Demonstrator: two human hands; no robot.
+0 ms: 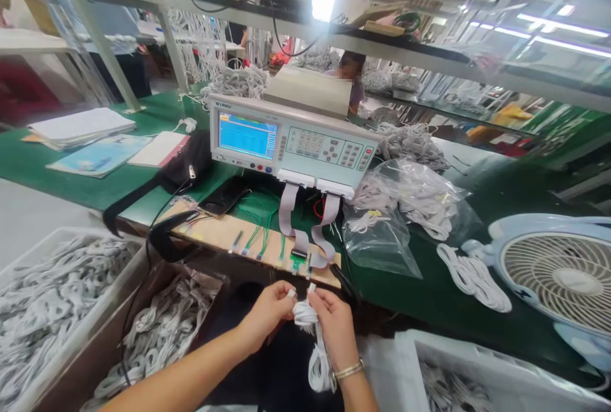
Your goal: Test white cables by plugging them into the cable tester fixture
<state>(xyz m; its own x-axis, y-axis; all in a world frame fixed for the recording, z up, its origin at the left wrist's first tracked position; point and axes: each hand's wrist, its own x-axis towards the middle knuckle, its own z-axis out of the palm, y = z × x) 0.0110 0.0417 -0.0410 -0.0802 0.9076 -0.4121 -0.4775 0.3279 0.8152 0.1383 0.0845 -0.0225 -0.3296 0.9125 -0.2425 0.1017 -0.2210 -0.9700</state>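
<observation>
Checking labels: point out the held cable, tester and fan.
Held cable (305,314): head view, upper part of its white bundle.
Tester (310,143): head view, front panel, on the keys right of the screen.
Fan (578,289): head view, hub of its grille.

One head-worn camera looks down, close above the bare left hand (270,311) and bare right hand (335,324). It faces forward across the green counter (424,298).

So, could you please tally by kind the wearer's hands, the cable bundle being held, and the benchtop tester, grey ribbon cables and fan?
Hands: 2 (left hand, right hand)
White cable bundle, held: 1
Benchtop tester: 1
Grey ribbon cables: 2
Electric fan: 1
Total: 7
</observation>
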